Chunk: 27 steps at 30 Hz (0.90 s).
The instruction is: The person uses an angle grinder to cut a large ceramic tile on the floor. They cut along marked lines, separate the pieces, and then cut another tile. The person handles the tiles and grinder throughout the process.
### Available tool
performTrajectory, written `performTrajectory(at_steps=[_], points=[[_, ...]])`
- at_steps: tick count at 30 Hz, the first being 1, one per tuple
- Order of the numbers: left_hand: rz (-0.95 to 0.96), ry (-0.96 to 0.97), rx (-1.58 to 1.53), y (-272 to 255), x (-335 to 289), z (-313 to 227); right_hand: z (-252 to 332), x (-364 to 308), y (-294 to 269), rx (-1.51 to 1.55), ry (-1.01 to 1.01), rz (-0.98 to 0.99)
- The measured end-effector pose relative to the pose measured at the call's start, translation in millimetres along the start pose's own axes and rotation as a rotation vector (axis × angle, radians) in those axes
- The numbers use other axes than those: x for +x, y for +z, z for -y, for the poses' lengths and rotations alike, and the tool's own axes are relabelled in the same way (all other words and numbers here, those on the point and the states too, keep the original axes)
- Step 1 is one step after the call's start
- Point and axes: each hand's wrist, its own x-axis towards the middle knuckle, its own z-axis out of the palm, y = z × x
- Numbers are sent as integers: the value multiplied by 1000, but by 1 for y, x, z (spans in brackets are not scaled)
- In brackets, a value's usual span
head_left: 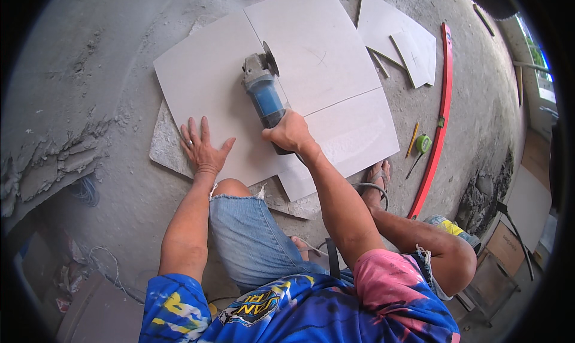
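One concrete floor (132, 181) is seen, on which everything is laid; at its middle, one pale tiled surface (209, 73) is set over a rough slab (165, 142), whose edge is left exposed at the lower left; the surface is divided by two dark lines into three sections, though whether these are joints or drawn marks cannot be told; one faint cross is marked on the upper right section.

To the right, one long red spirit level (442, 118) is laid lengthwise; between it and the tiles, at the top, two pale offcuts (389, 25) are found, the smaller rested on the larger.

One blue and grey angle grinder (265, 97) is held above the tiles, its one disc (271, 59) stood edge-on along the upright line; whether the tile is touched by it cannot be told; the grinder's rear body is wrapped by the right grip (288, 133), closed firmly; the left grip (205, 153) is spread flat on the left section, fingers apart, with nothing held.

Beside the level, one green tape measure (423, 143) and one yellow pencil (412, 139) are placed; one ring (190, 143) is worn on the left grip.
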Motion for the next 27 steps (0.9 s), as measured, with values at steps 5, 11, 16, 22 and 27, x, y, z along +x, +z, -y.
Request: performTrajectory(at_steps=[5, 11, 16, 22, 27], points=[[1, 0, 8, 1, 0, 1, 4, 0, -3, -14, 13, 25], [-11, 5, -7, 0, 0, 1, 3, 1, -2, -17, 10, 17], [-16, 2, -1, 0, 1, 1, 3, -1, -3, -19, 4, 10], [-19, 2, -3, 1, 0, 1, 3, -7, -4, -3, -14, -3], [-44, 18, -7, 4, 0, 2, -4, -10, -1, -20, -4, 0]])
